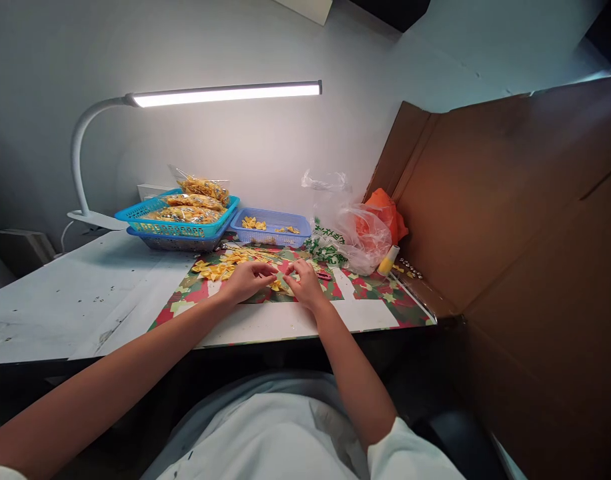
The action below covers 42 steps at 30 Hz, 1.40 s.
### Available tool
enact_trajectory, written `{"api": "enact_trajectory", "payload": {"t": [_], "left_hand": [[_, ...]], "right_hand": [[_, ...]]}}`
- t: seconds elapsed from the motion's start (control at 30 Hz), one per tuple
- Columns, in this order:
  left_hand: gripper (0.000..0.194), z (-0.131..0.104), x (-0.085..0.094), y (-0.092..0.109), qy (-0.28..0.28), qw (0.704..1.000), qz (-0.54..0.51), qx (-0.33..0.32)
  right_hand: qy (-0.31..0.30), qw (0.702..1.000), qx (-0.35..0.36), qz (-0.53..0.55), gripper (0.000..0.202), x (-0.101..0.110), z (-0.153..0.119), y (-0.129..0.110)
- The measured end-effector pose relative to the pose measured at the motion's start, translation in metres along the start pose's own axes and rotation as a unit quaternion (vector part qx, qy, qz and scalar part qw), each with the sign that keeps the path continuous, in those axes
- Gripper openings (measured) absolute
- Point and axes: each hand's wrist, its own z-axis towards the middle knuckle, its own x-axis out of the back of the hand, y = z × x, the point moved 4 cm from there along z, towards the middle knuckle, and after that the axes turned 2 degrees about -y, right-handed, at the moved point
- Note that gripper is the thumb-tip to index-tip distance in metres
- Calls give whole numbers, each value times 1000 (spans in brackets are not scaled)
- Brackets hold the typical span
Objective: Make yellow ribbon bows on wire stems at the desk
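Observation:
My left hand and my right hand hover over the patterned table cover, fingertips close together. Each has its fingers pinched, but whatever sits between them is too small to make out. Just below the fingertips lie a few yellow bow-shaped pieces. A loose pile of similar yellow pieces spreads beside my left hand. Behind the hands, thin golden sticks or strands lie across the cover. Close to my right hand is a small pinkish-red tool, its kind unclear.
Stacked turquoise and blue baskets hold bagged yellow pieces. A lilac basket has a few more. Clear plastic bags, an orange bag and a yellow-and-white bottle stand right. A lamp arches overhead; cardboard walls the right side.

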Motion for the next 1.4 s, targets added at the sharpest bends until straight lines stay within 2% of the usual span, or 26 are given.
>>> {"api": "enact_trajectory", "payload": {"t": [0.17, 0.3, 0.53, 1.4], "left_hand": [[20, 0, 1, 6, 8, 995, 95, -25], [18, 0, 2, 6, 12, 992, 121, -29], [24, 2, 0, 3, -10, 992, 123, -30], [20, 1, 1, 3, -29, 993, 104, -40]], "right_hand": [[-2, 1000, -3, -6, 6, -2, 0, 2], [2, 1000, -3, -8, 6, -4, 1, 5], [-2, 1000, -13, -10, 8, -4, 1, 6], [-24, 999, -35, -3, 10, -7, 2, 12]]}}
